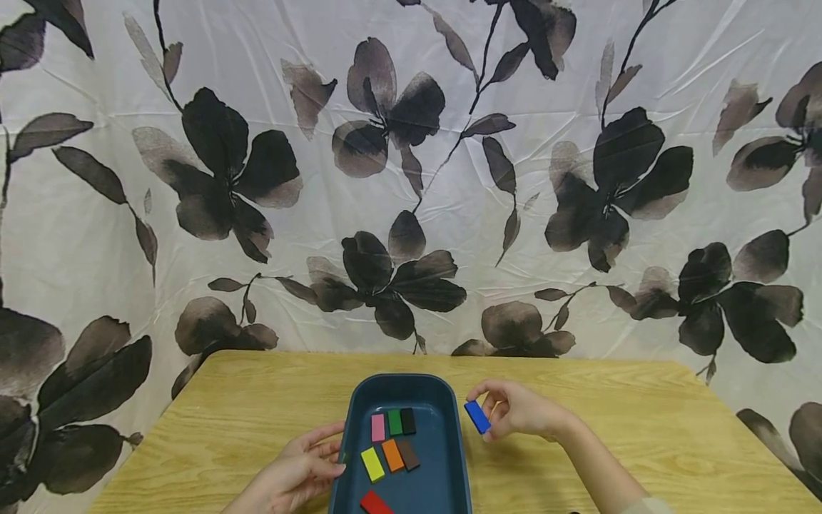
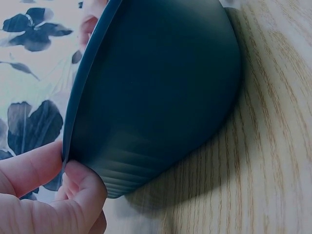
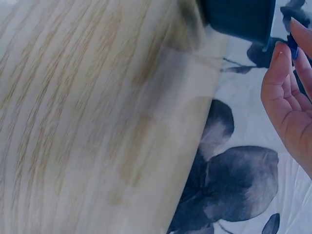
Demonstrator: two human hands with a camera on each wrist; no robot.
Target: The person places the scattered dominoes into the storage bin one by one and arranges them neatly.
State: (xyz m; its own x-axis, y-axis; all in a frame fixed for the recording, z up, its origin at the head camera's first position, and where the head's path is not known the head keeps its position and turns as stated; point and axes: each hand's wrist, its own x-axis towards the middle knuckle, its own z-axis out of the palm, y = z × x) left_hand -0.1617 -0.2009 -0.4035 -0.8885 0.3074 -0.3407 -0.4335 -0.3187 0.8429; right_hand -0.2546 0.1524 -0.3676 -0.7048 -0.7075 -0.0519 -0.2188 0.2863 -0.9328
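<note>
A dark teal tray (image 1: 443, 457) with rounded corners lies on the table in the head view. My left hand (image 1: 298, 467) pinches its left rim between thumb and fingers; the left wrist view shows that grip on the rim (image 2: 73, 105) up close. Just right of the tray, my right hand (image 1: 520, 410) pinches a blue block (image 1: 477, 417) between thumb and fingers. Inside the tray lie a pink block (image 1: 378, 428), a green block (image 1: 394, 422), a black block (image 1: 407, 421), a yellow block (image 1: 372, 465), an orange block (image 1: 393, 455), a brown block (image 1: 407, 454) and a red block (image 1: 375, 502).
The wood-grain table (image 1: 578, 385) extends to both sides of the tray. Behind it hangs a pale cloth (image 1: 488, 235) printed with dark flowers. A small dark object (image 1: 574, 512) just shows at the bottom edge of the head view.
</note>
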